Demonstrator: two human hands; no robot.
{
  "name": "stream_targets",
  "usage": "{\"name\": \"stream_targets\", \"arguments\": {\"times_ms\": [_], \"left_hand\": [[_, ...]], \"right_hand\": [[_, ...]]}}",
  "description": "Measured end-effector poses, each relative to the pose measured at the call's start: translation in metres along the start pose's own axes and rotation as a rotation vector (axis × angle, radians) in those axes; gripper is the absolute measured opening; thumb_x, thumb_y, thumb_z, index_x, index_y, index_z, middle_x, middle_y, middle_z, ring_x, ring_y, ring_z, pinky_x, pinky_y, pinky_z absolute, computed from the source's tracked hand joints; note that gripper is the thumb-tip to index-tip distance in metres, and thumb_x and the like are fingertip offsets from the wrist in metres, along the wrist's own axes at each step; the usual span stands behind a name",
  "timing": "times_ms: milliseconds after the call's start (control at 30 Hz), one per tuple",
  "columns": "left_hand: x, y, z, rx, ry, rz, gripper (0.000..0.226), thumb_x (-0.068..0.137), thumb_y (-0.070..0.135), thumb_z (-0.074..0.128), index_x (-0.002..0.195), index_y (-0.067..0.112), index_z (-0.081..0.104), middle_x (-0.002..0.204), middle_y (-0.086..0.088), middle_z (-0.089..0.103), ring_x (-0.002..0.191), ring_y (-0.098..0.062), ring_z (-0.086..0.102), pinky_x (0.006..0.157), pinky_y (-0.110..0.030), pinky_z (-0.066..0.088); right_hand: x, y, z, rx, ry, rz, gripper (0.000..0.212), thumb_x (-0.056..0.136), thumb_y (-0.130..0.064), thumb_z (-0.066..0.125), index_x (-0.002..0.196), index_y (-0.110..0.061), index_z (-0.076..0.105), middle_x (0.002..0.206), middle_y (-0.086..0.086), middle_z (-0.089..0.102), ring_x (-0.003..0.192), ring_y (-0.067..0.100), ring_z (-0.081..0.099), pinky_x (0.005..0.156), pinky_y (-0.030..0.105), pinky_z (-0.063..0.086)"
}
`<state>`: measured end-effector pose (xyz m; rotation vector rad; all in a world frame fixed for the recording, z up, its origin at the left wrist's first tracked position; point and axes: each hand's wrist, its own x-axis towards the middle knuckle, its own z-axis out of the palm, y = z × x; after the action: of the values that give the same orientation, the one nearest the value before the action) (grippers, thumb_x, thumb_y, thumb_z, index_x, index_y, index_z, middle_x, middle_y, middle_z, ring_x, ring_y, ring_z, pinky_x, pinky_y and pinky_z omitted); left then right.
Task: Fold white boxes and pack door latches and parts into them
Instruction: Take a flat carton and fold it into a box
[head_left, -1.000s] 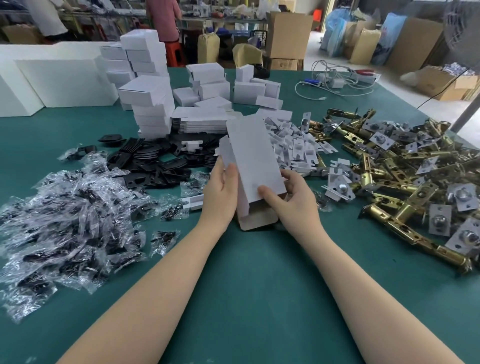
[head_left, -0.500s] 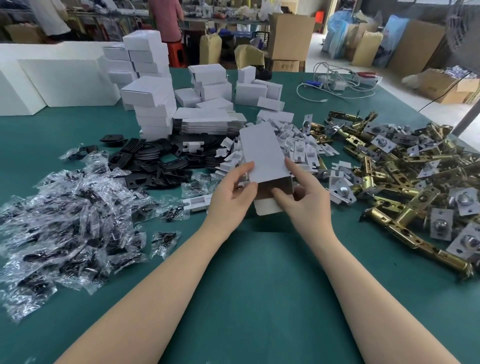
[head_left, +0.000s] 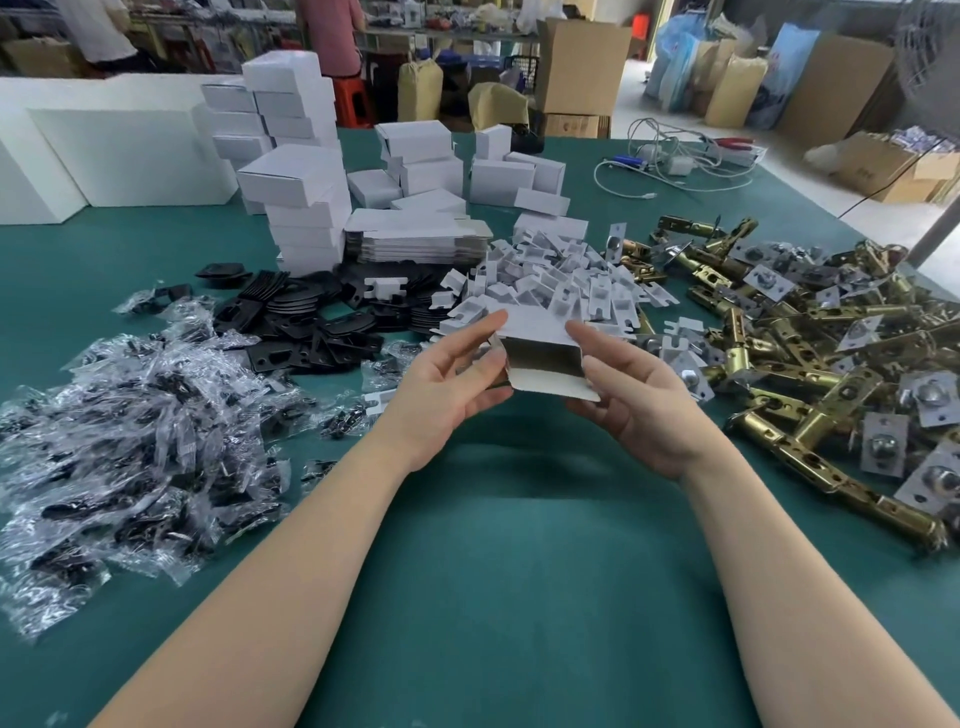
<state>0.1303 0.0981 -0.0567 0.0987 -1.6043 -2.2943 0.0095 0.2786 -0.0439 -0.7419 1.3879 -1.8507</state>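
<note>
Since half a second ago the white box (head_left: 540, 358) has tipped down from its steep slant and now lies nearly level above the tabletop (head_left: 519, 545), its open end turned toward the person, with the brown inside showing and the bottom flap sticking out toward the camera. The left hand (head_left: 447, 384) grips the box's left side, thumb on top near the upper edge and fingers curled under and against the side wall. The right hand (head_left: 634, 395) holds the right side the same way, thumb along the top right corner and fingers beneath the flap.

Just behind the box lies a heap of small white card inserts (head_left: 561, 280). Left of that heap is a spread of black metal plates (head_left: 311, 322), and further left, nearer the person, a large pile of clear plastic bags of dark parts (head_left: 119, 436). On the right a wide pile of brass-coloured door latches (head_left: 810, 364) covers the tabletop. Beyond the plates sits a stack of flat unfolded boxes (head_left: 415, 239), with towers of folded white boxes (head_left: 301, 171) behind it. White cables (head_left: 675, 166) lie at the far right edge of the tabletop.
</note>
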Motion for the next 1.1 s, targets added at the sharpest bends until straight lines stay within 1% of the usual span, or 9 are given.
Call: {"name": "stream_targets", "arguments": {"times_ms": [67,167,333,567,667,733,900,1033,1100], "left_hand": [[0.000,0.000,-0.002,0.038,-0.001,0.007,0.039,0.080,0.027,0.072,0.117,0.035,0.070,0.116,-0.005,0.059,0.097,-0.013,0.062,0.081,-0.025,0.055],[-0.001,0.001,0.000,0.149,0.018,0.022,0.036,0.078,0.027,0.072,0.111,0.040,0.072,0.106,0.006,0.066,0.087,-0.006,0.066,0.077,-0.024,0.056],[-0.002,-0.003,0.012,0.322,0.115,0.060,0.032,0.082,0.019,0.075,0.107,0.037,0.069,0.146,0.003,0.049,0.100,-0.015,0.070,0.075,-0.023,0.057],[0.000,-0.009,0.015,0.419,0.242,0.157,0.031,0.082,0.010,0.077,0.094,0.038,0.071,0.104,0.041,0.062,0.076,0.001,0.070,0.066,-0.010,0.049],[0.004,-0.008,0.009,0.328,0.325,0.172,0.028,0.082,0.012,0.078,0.088,0.039,0.075,0.105,0.025,0.070,0.088,0.002,0.067,0.071,-0.011,0.049],[0.005,-0.008,0.007,0.249,0.368,0.149,0.028,0.082,0.014,0.078,0.087,0.042,0.077,0.112,0.009,0.071,0.094,-0.006,0.065,0.069,-0.015,0.049],[0.005,-0.006,0.005,0.260,0.310,0.144,0.030,0.084,0.009,0.075,0.090,0.038,0.077,0.127,0.005,0.065,0.089,-0.001,0.068,0.073,-0.014,0.051],[0.003,-0.005,0.009,0.197,0.218,0.079,0.035,0.087,0.006,0.070,0.089,0.040,0.078,0.135,0.006,0.059,0.097,-0.007,0.068,0.077,-0.022,0.055],[0.002,-0.005,0.010,0.159,0.154,0.052,0.040,0.089,0.001,0.065,0.095,0.039,0.078,0.142,0.000,0.054,0.108,-0.014,0.066,0.081,-0.022,0.054]], "right_hand": [[0.000,0.003,-0.003,-0.077,0.003,-0.002,0.039,0.080,-0.023,0.068,0.118,-0.027,0.068,0.084,-0.013,0.066,0.078,0.006,0.059,0.079,0.020,0.054],[0.002,0.005,0.000,-0.227,0.101,-0.057,0.033,0.080,-0.018,0.074,0.109,-0.033,0.072,0.108,-0.020,0.070,0.091,0.000,0.064,0.081,0.013,0.050],[0.004,0.009,0.010,-0.438,0.315,-0.207,0.026,0.083,-0.014,0.077,0.099,-0.033,0.073,0.114,-0.018,0.070,0.111,-0.008,0.060,0.088,0.010,0.048],[0.004,0.015,0.026,-0.475,0.456,-0.332,0.022,0.085,-0.017,0.074,0.097,-0.033,0.064,0.112,-0.011,0.069,0.105,-0.001,0.062,0.079,0.020,0.054],[0.004,0.014,0.026,-0.456,0.424,-0.359,0.024,0.096,-0.011,0.058,0.094,-0.034,0.055,0.115,-0.011,0.069,0.090,0.014,0.068,0.073,0.030,0.055],[0.002,0.015,0.025,-0.574,0.340,-0.410,0.040,0.092,0.003,0.054,0.091,-0.038,0.057,0.120,-0.016,0.066,0.070,0.004,0.065,0.064,0.020,0.049],[0.000,0.018,0.022,-0.866,0.207,-0.475,0.042,0.076,0.007,0.076,0.095,-0.030,0.071,0.122,-0.012,0.062,0.130,0.008,0.051,0.098,0.019,0.046],[0.002,0.015,0.020,-0.813,0.261,-0.496,0.020,0.082,-0.010,0.076,0.091,-0.027,0.070,0.127,0.000,0.059,0.117,-0.007,0.052,0.095,0.016,0.045],[0.003,0.016,0.021,-0.715,0.291,-0.473,0.022,0.086,-0.009,0.072,0.092,-0.029,0.065,0.123,-0.001,0.058,0.104,0.001,0.062,0.086,0.019,0.050]]}}
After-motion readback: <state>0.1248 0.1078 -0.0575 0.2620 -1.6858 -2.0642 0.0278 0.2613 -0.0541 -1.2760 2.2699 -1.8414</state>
